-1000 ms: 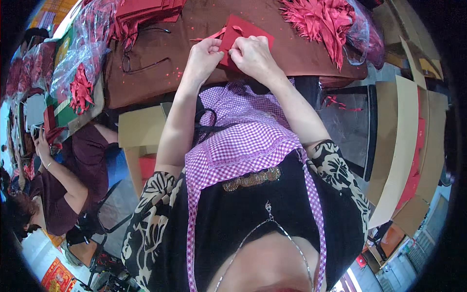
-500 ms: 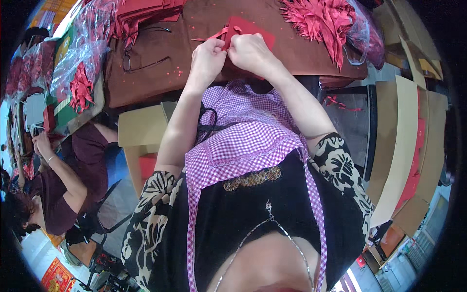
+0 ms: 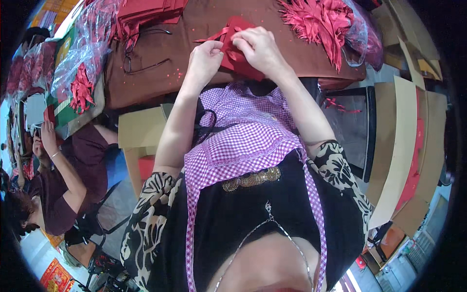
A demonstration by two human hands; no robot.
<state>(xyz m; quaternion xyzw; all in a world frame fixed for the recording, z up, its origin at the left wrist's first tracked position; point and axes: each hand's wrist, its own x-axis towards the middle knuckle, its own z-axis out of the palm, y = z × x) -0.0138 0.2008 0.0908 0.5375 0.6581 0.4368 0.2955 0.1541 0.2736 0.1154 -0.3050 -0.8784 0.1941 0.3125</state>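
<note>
A red paper envelope or card (image 3: pixel 242 67) lies tilted on the brown-covered table, in front of me. A thin red ribbon (image 3: pixel 216 35) crosses it, one loose end sticking out to the left. My left hand (image 3: pixel 205 61) is closed in a pinch at the card's left edge, where the ribbon runs; its fingertips partly hide what they grip. Over the card's middle, my right hand (image 3: pixel 261 50) has curled fingers, with thumb and forefinger around a piece of ribbon. The ribbon's middle is partly covered by the right fingers.
A stack of red cards (image 3: pixel 148 12) and a pair of eyeglasses (image 3: pixel 146 65) lie left on the table. Far right is a heap of red ribbons (image 3: pixel 321 22) beside a clear plastic bag (image 3: pixel 357 39). Cardboard boxes (image 3: pixel 141 127) flank me; another person (image 3: pixel 70 180) works at left.
My right hand has lifted and shifted slightly right, its fingers opening a little from the knuckled pinch. The card has turned and slid nearer, showing more ribbon. My left hand stays nearly in place.
</note>
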